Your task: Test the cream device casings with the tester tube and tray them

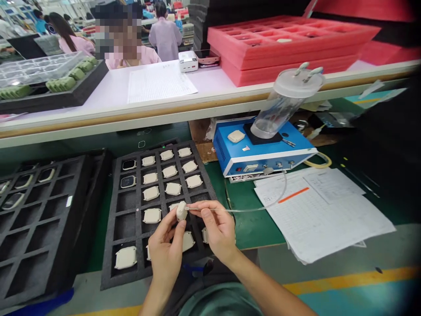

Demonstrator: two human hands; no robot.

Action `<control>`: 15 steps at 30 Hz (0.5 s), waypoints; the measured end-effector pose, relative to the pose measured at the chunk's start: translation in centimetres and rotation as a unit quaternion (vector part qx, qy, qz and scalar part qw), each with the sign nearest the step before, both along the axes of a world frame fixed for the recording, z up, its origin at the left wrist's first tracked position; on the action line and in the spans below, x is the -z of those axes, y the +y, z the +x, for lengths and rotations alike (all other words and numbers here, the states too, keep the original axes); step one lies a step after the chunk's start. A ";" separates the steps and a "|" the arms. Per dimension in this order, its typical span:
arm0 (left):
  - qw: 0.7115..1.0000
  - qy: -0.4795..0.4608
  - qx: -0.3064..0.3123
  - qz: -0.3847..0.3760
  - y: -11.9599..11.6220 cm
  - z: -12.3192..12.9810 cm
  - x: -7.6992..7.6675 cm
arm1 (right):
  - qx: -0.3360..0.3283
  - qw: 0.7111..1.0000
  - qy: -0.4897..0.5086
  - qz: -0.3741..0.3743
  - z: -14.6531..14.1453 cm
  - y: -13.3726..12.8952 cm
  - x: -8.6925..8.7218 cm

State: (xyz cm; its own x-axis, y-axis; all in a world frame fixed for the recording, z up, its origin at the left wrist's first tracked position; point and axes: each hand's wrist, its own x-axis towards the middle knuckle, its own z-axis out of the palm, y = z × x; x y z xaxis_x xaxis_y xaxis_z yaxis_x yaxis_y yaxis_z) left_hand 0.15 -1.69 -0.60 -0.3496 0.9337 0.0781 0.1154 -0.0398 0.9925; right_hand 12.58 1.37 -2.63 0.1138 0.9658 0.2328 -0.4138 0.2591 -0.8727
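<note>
Between the thumb and fingers of my left hand [167, 245] is a cream watch case [181, 211], turned on edge. My right hand [217, 226] pinches a thin nozzle [194, 208] whose tip meets the side of the case; whether it goes into a hole cannot be made out. From the nozzle a clear tube [250, 210] runs right to a blue machine box [259, 149]. Beneath both hands lies a black foam tray [120, 224] with cream watch cases in many compartments and two dark-screened ones at its upper left.
Another black foam tray [36, 232] is at the left. A clear cylinder [279, 109] and one cream case [236, 136] sit on the blue box. Printed papers [319, 219] lie right. Overhead, a shelf [210, 94] carries red foam trays [240, 61]; people are beyond it.
</note>
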 end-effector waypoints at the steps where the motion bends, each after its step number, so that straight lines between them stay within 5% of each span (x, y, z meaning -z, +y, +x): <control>1: 1.000 -0.001 0.001 0.002 0.0 0.0 0.0 | 0.000 1.000 -0.001 0.000 0.0 0.0 0.0; 15: 1.000 -0.006 -0.010 0.008 0.2 0.0 0.1 | -0.003 1.000 0.003 0.001 -0.1 0.3 0.0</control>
State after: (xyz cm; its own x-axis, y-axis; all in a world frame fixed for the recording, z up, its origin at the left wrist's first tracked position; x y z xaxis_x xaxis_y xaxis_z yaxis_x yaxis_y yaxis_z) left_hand 0.12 -1.53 -0.72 -0.3699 0.9248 0.0887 0.1044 -0.0536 0.9931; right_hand 12.47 1.65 -2.64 0.1085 0.9663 0.2335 -0.4206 0.2574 -0.8700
